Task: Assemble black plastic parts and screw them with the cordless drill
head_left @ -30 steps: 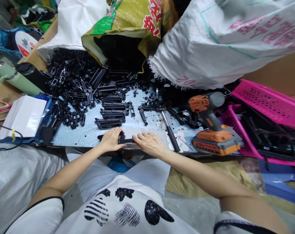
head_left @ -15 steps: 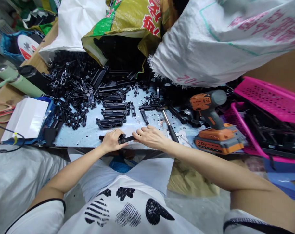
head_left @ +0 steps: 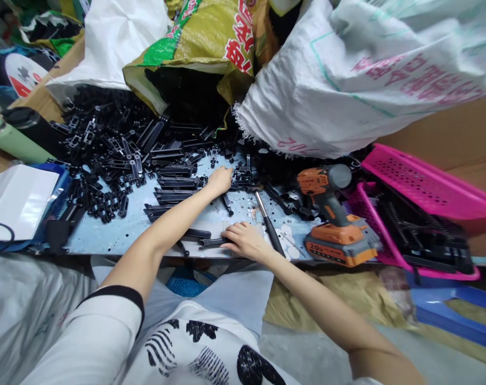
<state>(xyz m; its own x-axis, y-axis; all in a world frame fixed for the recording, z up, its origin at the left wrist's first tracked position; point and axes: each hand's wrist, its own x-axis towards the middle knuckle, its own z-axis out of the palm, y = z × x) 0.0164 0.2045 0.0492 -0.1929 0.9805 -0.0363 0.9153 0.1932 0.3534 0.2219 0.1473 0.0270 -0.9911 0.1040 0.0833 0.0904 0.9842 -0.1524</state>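
Observation:
My left hand (head_left: 220,181) reaches out over the middle of the blue work surface (head_left: 106,235), its fingertips at a heap of small black parts (head_left: 243,172). What those fingers hold, if anything, is too small to make out. Near the front edge, my right hand (head_left: 246,241) is closed on the end of a black part (head_left: 212,242). Another black piece (head_left: 197,233) lies just left of it. Several long black parts (head_left: 174,183) are stacked in a column beneath and beside my left forearm.
A hammer (head_left: 269,222) and an orange cordless drill (head_left: 339,240) lie right of my right hand. Farther right is a pink basket (head_left: 387,230). Piled black parts (head_left: 110,155) cover the left side. Open sacks (head_left: 291,101) line the back; a white box (head_left: 20,200) sits far left.
My left hand has let go of the black part at the front edge and moved forward and right to the small parts. My right hand stays on its part. The view has shifted slightly.

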